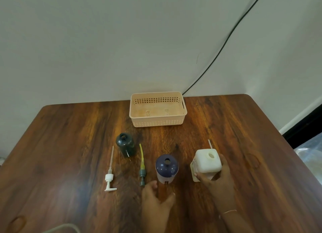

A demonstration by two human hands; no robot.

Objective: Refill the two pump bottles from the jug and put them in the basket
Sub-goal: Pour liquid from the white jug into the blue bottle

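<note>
The jug (206, 161) stands upright just right of the open purple bottle (166, 168), toward the front edge of the bench (244, 136). The right hand (217, 178) grips the jug; the left hand (156, 198), fingers spread and holding nothing, is nearest the bottle's base.

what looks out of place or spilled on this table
No spill or damage shows. The white pump and the grey pump lie flat on the table, off the green bottle and purple bottle, which stand open. A thin white tube sticks out behind the jug; what it is, I cannot tell.
</note>
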